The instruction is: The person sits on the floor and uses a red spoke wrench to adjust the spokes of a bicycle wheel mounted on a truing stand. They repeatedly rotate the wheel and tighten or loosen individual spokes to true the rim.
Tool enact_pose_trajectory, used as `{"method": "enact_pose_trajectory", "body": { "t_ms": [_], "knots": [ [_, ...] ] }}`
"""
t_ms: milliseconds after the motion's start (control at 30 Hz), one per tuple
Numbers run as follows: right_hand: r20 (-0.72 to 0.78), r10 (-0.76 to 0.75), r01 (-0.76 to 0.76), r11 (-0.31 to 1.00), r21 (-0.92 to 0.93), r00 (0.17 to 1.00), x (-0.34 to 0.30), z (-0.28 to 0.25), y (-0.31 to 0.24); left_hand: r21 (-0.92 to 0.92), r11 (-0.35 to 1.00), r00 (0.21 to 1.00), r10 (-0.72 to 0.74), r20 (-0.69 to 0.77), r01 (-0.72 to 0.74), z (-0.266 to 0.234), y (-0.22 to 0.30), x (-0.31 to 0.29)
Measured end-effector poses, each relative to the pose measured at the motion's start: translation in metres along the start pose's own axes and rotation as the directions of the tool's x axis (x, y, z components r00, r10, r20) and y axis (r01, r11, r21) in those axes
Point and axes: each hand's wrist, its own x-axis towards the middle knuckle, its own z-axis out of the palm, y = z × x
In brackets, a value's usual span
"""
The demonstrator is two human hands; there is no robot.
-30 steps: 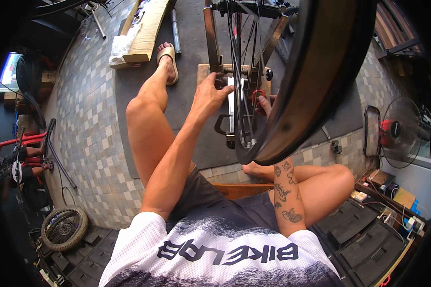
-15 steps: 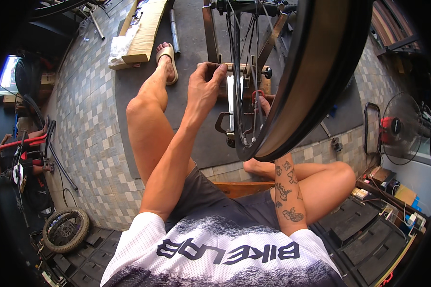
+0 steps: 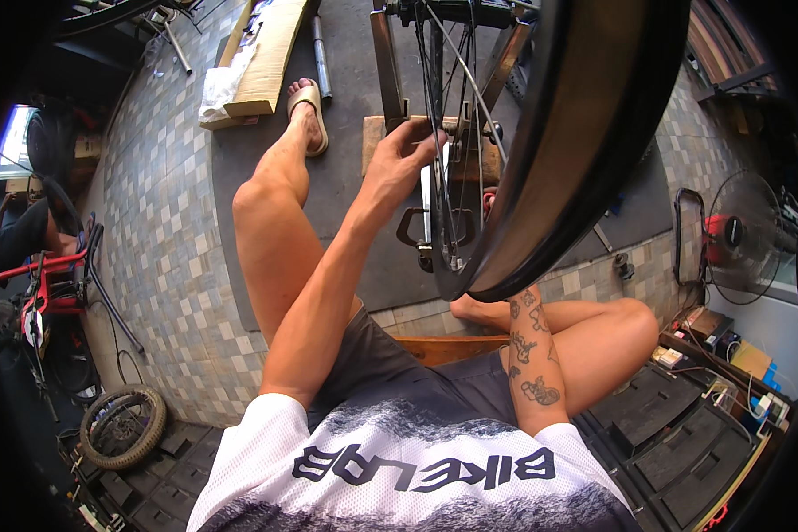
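Observation:
A bicycle wheel with a wide black rim [image 3: 585, 151] stands upright in a metal truing stand [image 3: 387, 66] in front of me. My left hand [image 3: 397, 168] reaches to the wheel's left side, thumb and fingers closed together at a dark spoke [image 3: 436, 106]. My right hand is mostly hidden behind the rim; the tattooed forearm [image 3: 530, 346] leads up to it. A sliver of a red spoke wrench [image 3: 489, 199] shows past the rim at its fingers. The stand's dark caliper arms [image 3: 408, 229] sit around the lower part of the wheel.
A long open cardboard box [image 3: 270, 53] and a silver tube [image 3: 321, 58] lie ahead left. A black mat [image 3: 346, 275] covers the tiles. To the right stands a fan [image 3: 736, 232]; at left are a red bicycle frame [image 3: 40, 270] and a small knobbly-tyred wheel [image 3: 124, 426].
My left hand has moved right, to the spokes. The wheel has turned a little, shifting its spokes. My right hand and the red wrench have slipped further behind the rim.

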Motion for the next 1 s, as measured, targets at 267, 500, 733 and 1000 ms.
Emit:
{"method": "enact_pose_trajectory", "body": {
  "t_ms": [267,500,733,1000],
  "knots": [
    [0.019,-0.057,0.056,0.996,0.075,0.998,-0.008,0.004,-0.011,-0.074,0.995,0.996,-0.056,0.074,0.061,-0.007,-0.003,0.004],
    [0.041,0.013,-0.014,1.000,0.004,0.999,-0.019,0.004,-0.045,0.066,0.998,0.998,-0.020,0.066,0.015,-0.010,0.002,-0.001],
    [0.018,-0.039,0.039,0.999,-0.022,0.999,-0.015,0.004,-0.046,-0.038,0.996,0.981,-0.072,0.179,0.080,-0.004,0.008,-0.013],
    [0.199,-0.183,0.130,0.959,0.252,0.963,-0.019,0.022,-0.060,0.068,0.992,0.977,-0.117,0.177,0.106,0.002,0.021,-0.016]
  ]
}}
